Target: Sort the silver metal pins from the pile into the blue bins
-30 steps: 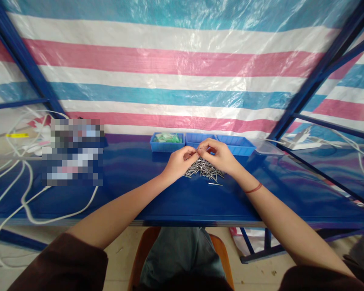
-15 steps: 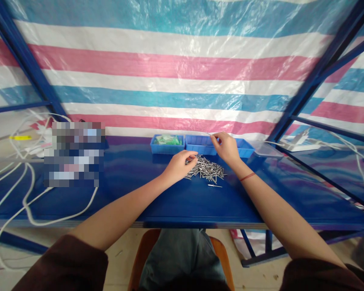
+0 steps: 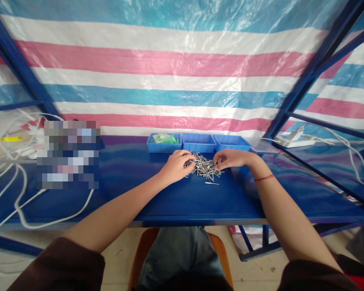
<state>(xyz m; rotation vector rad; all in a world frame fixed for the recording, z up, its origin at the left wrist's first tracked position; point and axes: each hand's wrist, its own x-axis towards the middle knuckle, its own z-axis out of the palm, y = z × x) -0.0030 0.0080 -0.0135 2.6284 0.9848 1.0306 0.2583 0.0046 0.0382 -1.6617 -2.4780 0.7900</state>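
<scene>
A blue table point(image 3: 176, 202) is backed by a striped sheet point(image 3: 176, 64). Between the half-curled left hand point(image 3: 179, 165) and right hand point(image 3: 229, 159), metal pins point(image 3: 204, 166) are touched by fingertips; any grip cannot be told.

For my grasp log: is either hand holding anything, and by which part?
The left hand and right hand are at opposite sides of the pile of metal pieces; whether either grips one, and where, cannot be told.

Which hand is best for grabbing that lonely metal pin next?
Probably the right hand: its fingertips look closer to the lone pin. The left hand is at the left edge of the metal pile, farther away.
</scene>
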